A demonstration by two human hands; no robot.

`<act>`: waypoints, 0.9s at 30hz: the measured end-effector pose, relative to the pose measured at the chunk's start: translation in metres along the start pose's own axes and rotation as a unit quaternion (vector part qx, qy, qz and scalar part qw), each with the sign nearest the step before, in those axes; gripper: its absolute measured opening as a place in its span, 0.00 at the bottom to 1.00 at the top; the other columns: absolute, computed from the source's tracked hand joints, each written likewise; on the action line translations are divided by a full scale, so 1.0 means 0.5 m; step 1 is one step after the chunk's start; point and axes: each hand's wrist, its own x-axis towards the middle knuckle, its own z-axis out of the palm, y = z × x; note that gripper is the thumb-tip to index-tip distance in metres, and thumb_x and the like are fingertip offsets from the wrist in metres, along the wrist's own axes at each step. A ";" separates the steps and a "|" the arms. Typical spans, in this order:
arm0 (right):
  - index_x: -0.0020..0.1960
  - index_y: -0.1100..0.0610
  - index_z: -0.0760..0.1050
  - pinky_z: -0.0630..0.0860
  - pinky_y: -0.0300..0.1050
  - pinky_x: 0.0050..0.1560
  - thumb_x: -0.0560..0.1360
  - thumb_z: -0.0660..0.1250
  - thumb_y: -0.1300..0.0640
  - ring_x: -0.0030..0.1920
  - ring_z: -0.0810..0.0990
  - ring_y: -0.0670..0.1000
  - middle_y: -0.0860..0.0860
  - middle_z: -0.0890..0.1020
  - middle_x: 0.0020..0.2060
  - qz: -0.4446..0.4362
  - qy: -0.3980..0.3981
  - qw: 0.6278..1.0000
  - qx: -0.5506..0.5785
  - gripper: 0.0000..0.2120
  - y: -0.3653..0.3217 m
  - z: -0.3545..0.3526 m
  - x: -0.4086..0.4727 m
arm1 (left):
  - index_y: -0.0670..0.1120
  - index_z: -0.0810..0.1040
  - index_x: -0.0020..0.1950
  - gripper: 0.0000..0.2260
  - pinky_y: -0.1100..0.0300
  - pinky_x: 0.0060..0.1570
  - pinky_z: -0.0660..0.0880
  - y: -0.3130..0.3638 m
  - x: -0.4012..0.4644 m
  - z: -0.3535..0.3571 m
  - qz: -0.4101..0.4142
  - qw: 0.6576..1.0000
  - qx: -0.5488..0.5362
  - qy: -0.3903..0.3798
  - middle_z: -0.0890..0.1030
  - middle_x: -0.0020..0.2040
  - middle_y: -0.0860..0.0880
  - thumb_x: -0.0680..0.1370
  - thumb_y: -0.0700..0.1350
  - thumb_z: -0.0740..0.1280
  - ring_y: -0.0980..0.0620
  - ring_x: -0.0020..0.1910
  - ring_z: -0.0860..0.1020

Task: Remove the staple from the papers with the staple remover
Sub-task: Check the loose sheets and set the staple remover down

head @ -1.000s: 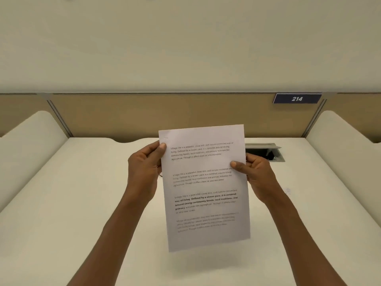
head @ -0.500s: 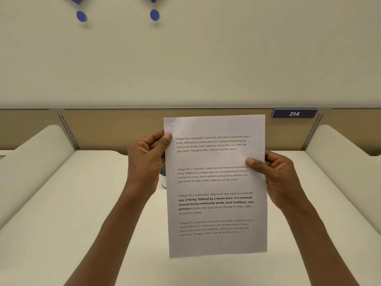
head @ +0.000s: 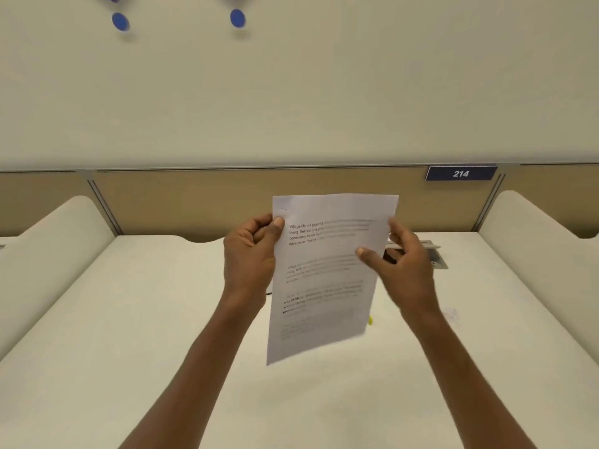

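Note:
I hold the white printed papers (head: 324, 286) upright above the desk (head: 146, 319). A thin dark staple (head: 284, 209) sits at their top left corner. My left hand (head: 251, 254) pinches the upper left edge, thumb on the front. At the right edge is my right hand (head: 405, 270), with its thumb on the front and loosely spread fingers behind. The sheet's right and lower parts are blurred. A small yellow thing (head: 370, 320) peeks out on the desk behind the lower right corner; I cannot tell what it is. No staple remover is clearly visible.
A metal cable hatch (head: 436, 257) is set into the desk behind my right hand. Rounded white dividers stand at the left (head: 48, 260) and right (head: 534, 241). A tan partition carries a sign reading 214 (head: 460, 173). A dark speck (head: 268, 293) shows by my left wrist.
The papers have dropped lower and tilted, their bottom swinging left. My right hand's grip has loosened and its fingers have spread. The view has tipped back down slightly.

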 end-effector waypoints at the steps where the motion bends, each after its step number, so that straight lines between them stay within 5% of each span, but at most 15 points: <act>1: 0.71 0.53 0.68 0.75 0.45 0.62 0.67 0.78 0.53 0.65 0.74 0.49 0.48 0.72 0.67 -0.021 0.007 0.998 -0.060 0.36 -0.004 0.019 -0.015 | 0.46 0.82 0.54 0.05 0.61 0.34 0.77 -0.005 -0.001 0.008 -0.003 1.000 0.008 0.004 0.87 0.43 0.48 0.81 0.42 0.68 0.53 0.40 0.84; 5: 0.75 0.55 0.62 0.60 0.48 0.71 0.68 0.76 0.46 0.75 0.53 0.55 0.54 0.55 0.77 -0.108 0.002 0.962 -0.252 0.42 -0.027 0.088 -0.078 | 0.47 0.82 0.55 0.05 0.47 0.50 0.82 -0.027 -0.002 0.042 -0.019 0.999 0.028 0.010 0.87 0.47 0.48 0.81 0.45 0.68 0.47 0.50 0.85; 8: 0.77 0.52 0.56 0.63 0.47 0.73 0.69 0.74 0.43 0.76 0.55 0.51 0.52 0.56 0.77 -0.119 -0.080 0.964 -0.223 0.44 -0.030 0.120 -0.105 | 0.48 0.83 0.56 0.06 0.43 0.58 0.80 -0.032 -0.010 0.068 -0.028 0.999 0.029 0.007 0.87 0.48 0.50 0.81 0.46 0.69 0.48 0.53 0.85; 12: 0.79 0.55 0.47 0.47 0.36 0.73 0.73 0.69 0.43 0.78 0.51 0.48 0.51 0.54 0.78 -0.137 -0.112 0.950 -0.257 0.45 -0.021 0.147 -0.124 | 0.48 0.82 0.56 0.05 0.46 0.56 0.81 -0.033 -0.011 0.088 -0.036 0.999 0.028 -0.001 0.87 0.48 0.52 0.81 0.45 0.68 0.52 0.51 0.85; 18: 0.79 0.58 0.43 0.61 0.47 0.74 0.78 0.64 0.49 0.76 0.58 0.50 0.52 0.56 0.78 -0.102 -0.078 0.956 -0.266 0.40 -0.020 0.160 -0.131 | 0.46 0.81 0.57 0.07 0.47 0.52 0.83 -0.039 -0.021 0.102 -0.067 0.997 -0.026 0.025 0.87 0.49 0.51 0.82 0.45 0.67 0.49 0.50 0.86; 21: 0.79 0.59 0.47 0.73 0.50 0.64 0.79 0.64 0.56 0.69 0.70 0.55 0.56 0.65 0.74 -0.126 -0.035 0.946 -0.296 0.35 -0.012 0.163 -0.122 | 0.44 0.80 0.59 0.08 0.50 0.49 0.83 -0.035 -0.024 0.106 -0.074 0.996 -0.049 0.030 0.87 0.49 0.49 0.82 0.44 0.66 0.48 0.50 0.86; 23: 0.77 0.61 0.56 0.81 0.54 0.48 0.76 0.65 0.65 0.55 0.81 0.58 0.58 0.76 0.66 -0.151 0.004 0.941 -0.302 0.33 -0.007 0.161 -0.114 | 0.42 0.79 0.61 0.10 0.50 0.49 0.83 -0.033 -0.024 0.105 -0.069 0.996 -0.051 0.021 0.87 0.50 0.47 0.82 0.43 0.67 0.47 0.51 0.86; 25: 0.74 0.62 0.63 0.79 0.51 0.35 0.73 0.66 0.69 0.42 0.83 0.58 0.58 0.81 0.58 -0.157 0.043 0.938 -0.306 0.31 -0.009 0.152 -0.105 | 0.40 0.79 0.61 0.13 0.49 0.53 0.82 -0.031 -0.023 0.103 -0.063 0.996 -0.058 0.005 0.87 0.51 0.45 0.80 0.46 0.69 0.46 0.53 0.85; 27: 0.73 0.60 0.66 0.78 0.50 0.34 0.74 0.65 0.68 0.39 0.83 0.58 0.57 0.83 0.56 -0.161 0.063 0.938 -0.300 0.28 -0.010 0.145 -0.093 | 0.42 0.81 0.59 0.19 0.49 0.57 0.80 -0.033 -0.022 0.098 -0.065 0.996 -0.052 -0.020 0.86 0.53 0.45 0.75 0.55 0.71 0.47 0.56 0.84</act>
